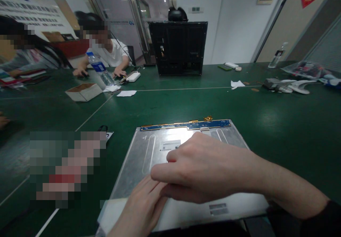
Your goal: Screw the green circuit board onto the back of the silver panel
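A flat display panel lies in front of me, its silver metal back facing up. A narrow blue circuit board with gold-coloured tabs runs along its far edge, and a white label sits near the middle. My right hand is over the panel, closed with its fingers curled; anything inside it is hidden. Beneath its fingers is my left hand, coming in from the near edge, its fingertips covered by the right hand. Whitish film shows along the panel's near side.
Across the green table stands a black monitor-like frame. Left of it are a small open box, a water bottle and two seated people. A blurred-out strip lies left of the panel; white plastic pieces lie far right.
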A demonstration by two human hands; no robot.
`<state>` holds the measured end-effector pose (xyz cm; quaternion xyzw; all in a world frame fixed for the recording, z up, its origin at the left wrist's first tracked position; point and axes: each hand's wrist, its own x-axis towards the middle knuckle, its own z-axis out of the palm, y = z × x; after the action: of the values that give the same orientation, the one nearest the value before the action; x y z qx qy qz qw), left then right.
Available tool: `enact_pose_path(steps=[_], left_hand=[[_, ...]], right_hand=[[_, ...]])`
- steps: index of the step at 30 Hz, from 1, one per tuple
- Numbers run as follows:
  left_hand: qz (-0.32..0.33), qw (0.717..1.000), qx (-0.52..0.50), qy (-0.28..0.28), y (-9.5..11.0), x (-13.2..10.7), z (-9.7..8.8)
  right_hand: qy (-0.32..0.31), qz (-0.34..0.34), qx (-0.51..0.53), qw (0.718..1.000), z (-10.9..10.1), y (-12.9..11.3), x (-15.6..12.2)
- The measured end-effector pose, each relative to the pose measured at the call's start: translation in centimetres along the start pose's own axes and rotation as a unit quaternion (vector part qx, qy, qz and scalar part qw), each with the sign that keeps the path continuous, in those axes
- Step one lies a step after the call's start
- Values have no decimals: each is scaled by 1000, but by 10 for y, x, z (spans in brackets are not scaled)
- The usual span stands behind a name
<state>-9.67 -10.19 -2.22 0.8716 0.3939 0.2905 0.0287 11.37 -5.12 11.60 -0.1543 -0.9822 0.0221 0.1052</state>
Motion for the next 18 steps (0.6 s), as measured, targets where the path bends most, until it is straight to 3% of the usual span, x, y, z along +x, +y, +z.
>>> enact_pose_path(steps=[18], left_hand=[[-12, 1000, -11, -18, -2, -4, 0]], right_hand=[[3, 2, -5, 1000, 0, 1, -1]])
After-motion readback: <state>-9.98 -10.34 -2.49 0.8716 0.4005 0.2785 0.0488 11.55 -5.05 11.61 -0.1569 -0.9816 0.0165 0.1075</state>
